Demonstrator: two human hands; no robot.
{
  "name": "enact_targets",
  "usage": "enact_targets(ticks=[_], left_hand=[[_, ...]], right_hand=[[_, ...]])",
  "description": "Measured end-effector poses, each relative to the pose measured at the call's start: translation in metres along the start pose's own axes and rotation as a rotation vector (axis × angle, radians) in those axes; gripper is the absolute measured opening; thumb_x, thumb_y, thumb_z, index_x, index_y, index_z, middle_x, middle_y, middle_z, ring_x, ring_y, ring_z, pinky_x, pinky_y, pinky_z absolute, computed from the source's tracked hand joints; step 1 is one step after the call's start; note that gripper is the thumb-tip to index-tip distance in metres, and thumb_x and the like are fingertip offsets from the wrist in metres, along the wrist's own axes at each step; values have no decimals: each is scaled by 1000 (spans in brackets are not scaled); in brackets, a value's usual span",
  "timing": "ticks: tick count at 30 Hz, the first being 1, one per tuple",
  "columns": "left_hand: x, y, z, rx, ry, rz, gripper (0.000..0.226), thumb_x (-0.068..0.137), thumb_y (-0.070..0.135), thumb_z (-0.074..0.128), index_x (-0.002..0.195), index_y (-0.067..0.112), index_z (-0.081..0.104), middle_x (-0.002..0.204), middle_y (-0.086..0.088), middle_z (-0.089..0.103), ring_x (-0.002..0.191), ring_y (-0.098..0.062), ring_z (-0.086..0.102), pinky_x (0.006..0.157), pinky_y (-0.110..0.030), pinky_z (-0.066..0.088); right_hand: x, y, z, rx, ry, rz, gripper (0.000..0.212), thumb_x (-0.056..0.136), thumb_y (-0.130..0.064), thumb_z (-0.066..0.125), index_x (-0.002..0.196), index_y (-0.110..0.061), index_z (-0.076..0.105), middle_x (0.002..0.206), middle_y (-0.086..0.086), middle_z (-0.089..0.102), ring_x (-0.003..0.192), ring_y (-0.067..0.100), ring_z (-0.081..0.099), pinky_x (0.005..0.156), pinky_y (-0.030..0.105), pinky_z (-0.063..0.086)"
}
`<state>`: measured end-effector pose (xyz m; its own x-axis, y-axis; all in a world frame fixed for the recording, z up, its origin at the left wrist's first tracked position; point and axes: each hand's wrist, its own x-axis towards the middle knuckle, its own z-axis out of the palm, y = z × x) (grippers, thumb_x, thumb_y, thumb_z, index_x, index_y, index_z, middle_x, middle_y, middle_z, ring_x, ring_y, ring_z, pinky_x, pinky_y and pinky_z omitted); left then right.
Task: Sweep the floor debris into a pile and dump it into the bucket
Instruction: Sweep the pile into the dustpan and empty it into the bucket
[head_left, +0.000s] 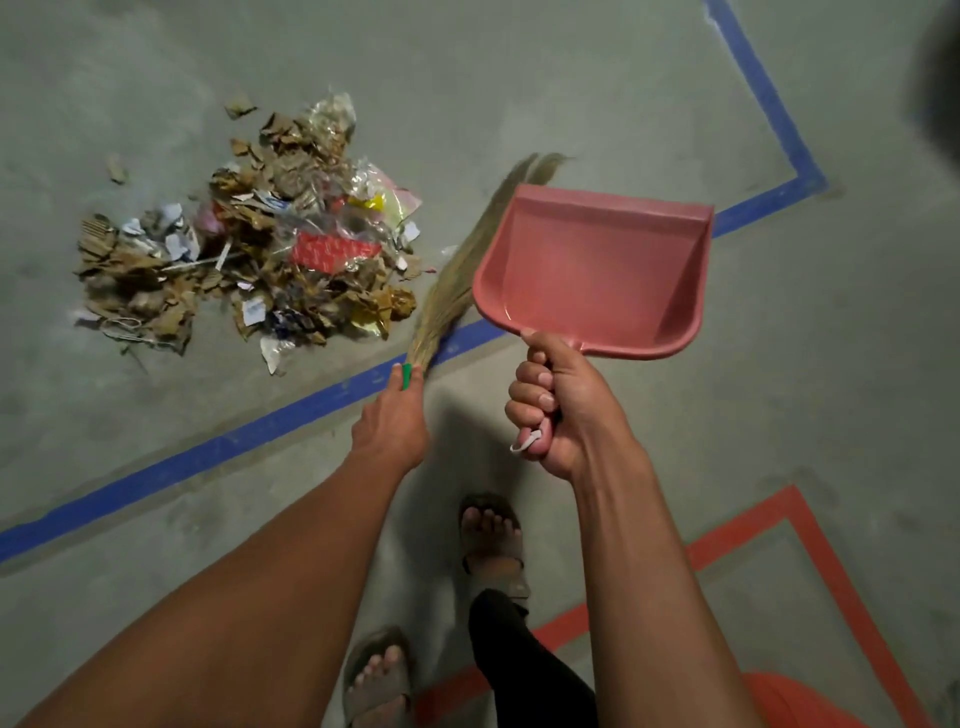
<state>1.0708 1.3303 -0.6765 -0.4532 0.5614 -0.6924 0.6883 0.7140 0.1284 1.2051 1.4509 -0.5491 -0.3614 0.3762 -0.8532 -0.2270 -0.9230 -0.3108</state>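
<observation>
while the right hand (556, 410) grips the empty dustpan (597, 270) and the left hand (389, 428) grips the broom (457, 265), a hard stroke could scatter the light debris pile (249, 244).

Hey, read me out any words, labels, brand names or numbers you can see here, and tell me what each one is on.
None can be read.
Red wrapper in the debris pile: pale marks, too blurred to read.
White paper scraps in the pile: dark print, too small to read.
Pink dustpan: no lettering visible.
</observation>
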Motion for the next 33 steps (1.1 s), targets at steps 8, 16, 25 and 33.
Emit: enact_targets(ticks=[8,16,25,33], left_hand=[[-31,-22,-3,7,195,144,84,99,9,55,165,18,3,172,-7,-1,100,-29,62,76,-38,52],[86,20,-24,-128,286,243,79,99,14,54,159,32,7,165,-9,23,85,-32,66,63,-42,50],[174,25,-59,-378,335,-90,73,94,6,56,160,9,26,169,-14,17,144,-39,41,112,-47,43],[71,29,-70,-845,285,-369,89,101,14,55,166,27,-4,153,-20,46,129,-40,53,102,-46,43]], right_hand=[[14,24,35,-107,-76,53,38,100,-18,59,67,-22,41,54,-6,26,36,6,22,30,19,20],[33,-1,59,-214,-175,59,38,102,-18,56,68,-21,40,52,-7,27,35,4,21,30,18,20],[63,-30,85,-287,-186,39,37,100,-19,59,69,-23,40,53,-8,24,36,4,19,30,18,19],[56,-22,72,-311,-148,57,37,100,-20,61,69,-23,40,54,-8,24,36,5,20,31,18,19]])
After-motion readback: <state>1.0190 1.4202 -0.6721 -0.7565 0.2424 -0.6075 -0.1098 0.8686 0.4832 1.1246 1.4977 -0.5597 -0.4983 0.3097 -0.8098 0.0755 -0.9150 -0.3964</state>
